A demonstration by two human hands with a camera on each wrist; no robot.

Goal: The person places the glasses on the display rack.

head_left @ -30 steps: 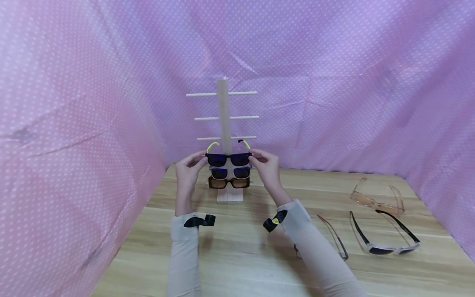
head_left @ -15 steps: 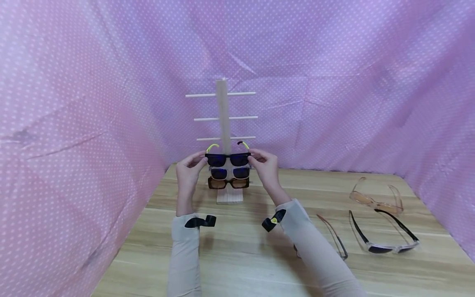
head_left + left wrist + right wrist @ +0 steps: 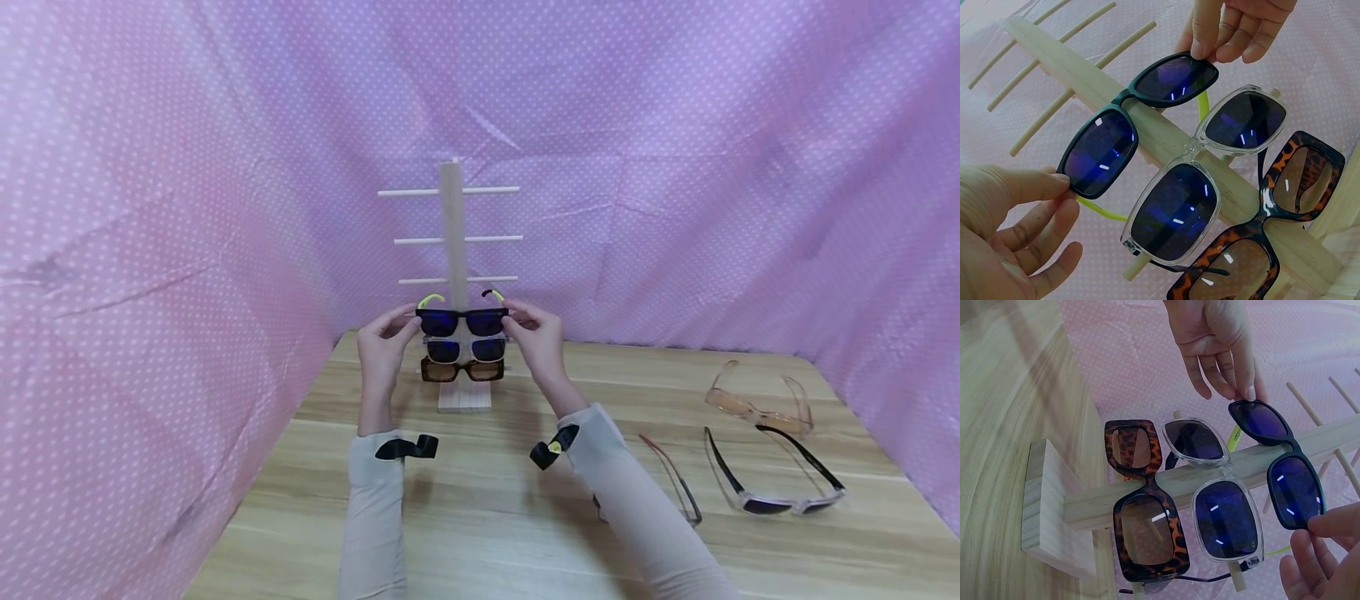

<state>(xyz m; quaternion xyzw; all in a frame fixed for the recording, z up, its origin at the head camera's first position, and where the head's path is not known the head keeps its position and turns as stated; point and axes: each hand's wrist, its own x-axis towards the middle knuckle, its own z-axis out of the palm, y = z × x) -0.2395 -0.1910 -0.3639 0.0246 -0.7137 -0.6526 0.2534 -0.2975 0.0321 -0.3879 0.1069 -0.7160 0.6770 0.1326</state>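
Observation:
Black-framed sunglasses [image 3: 462,322] with yellow-green temples are at the wooden display stand [image 3: 453,225], lenses facing me. My left hand [image 3: 384,346] pinches their left outer corner between thumb and fingers. At the opposite corner, my right hand [image 3: 538,337] pinches the frame the same way. Right below hang clear-framed sunglasses [image 3: 1175,212] with dark blue lenses, on a peg. Lowest on the stand are tortoiseshell sunglasses [image 3: 1150,534] with brown lenses. Both wrist views show thumbs on the front of the black frame, with its bridge in front of the post.
Three bare pegs cross the upper post. On the wooden table [image 3: 480,517] at right lie clear-framed sunglasses with black temples [image 3: 772,504], peach-tinted glasses [image 3: 757,412] and a thin-templed pair [image 3: 678,479] partly hidden by my right sleeve. Pink dotted cloth [image 3: 637,167] encloses the back and sides.
The black sunglasses' temple tips have dipped slightly behind the frame, and the lenses tilt a little. Both hands keep their pinch in nearly the same place.

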